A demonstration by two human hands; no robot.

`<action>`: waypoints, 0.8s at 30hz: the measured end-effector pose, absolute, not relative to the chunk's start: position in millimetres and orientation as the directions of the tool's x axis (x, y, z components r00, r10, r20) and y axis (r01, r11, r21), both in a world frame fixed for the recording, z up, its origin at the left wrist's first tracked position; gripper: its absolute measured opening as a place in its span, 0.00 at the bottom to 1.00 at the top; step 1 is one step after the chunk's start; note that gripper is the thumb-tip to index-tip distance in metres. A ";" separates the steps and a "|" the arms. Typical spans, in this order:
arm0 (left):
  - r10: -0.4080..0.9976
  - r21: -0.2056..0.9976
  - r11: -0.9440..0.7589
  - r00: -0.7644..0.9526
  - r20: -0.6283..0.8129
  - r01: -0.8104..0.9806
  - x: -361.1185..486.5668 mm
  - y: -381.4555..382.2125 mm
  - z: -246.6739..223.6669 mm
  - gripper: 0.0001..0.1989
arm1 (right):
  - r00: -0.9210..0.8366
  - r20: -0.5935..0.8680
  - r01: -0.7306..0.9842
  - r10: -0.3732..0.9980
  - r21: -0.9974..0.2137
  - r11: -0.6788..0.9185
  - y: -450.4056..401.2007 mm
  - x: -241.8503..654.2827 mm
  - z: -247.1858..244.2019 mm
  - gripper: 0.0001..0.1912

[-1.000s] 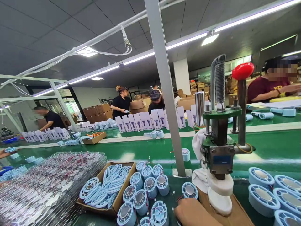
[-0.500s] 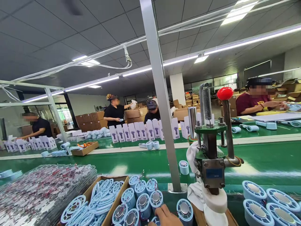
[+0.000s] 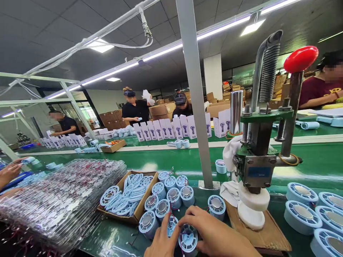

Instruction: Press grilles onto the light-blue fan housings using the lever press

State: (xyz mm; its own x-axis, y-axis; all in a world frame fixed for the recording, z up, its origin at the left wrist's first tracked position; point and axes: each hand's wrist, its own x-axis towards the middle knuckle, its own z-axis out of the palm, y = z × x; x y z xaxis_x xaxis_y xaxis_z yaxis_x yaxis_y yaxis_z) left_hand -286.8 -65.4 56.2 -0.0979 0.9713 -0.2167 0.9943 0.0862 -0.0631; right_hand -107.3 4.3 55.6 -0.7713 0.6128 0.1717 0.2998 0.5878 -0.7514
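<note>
My right hand [image 3: 211, 226] is curled around a light-blue round fan housing [image 3: 188, 238] near the bottom middle, with fingers over its far rim and the thumb at its near side. Thin red wires run across this housing. Left of it, my left hand [image 3: 162, 237] reaches in with its fingers stretched and apart, on either side of another blue housing [image 3: 172, 225]. Whether it presses on either housing is not clear. Several more housings with silver round centres [image 3: 174, 197] stand close behind my hands. One housing [image 3: 216, 206] stands alone to the right.
A hand press [image 3: 258, 171] with a red knob and white round pads stands at the right on a brown board [image 3: 270, 232]. A cardboard box [image 3: 143, 210] holds blue rings. Stacked clear trays [image 3: 66, 200] fill the left. A metal post [image 3: 197, 107] rises behind. Co-workers sit across the belt.
My view has tilted down and turned slightly left. My left hand has come into view, and my right hand now grips a housing in the near row.
</note>
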 end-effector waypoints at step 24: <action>0.967 0.693 0.242 -0.224 -0.118 0.680 -437.7 -251.7 67.8 0.44 | -0.726 0.448 0.364 0.521 -0.393 0.844 -18.9 -120.0 1.5 0.26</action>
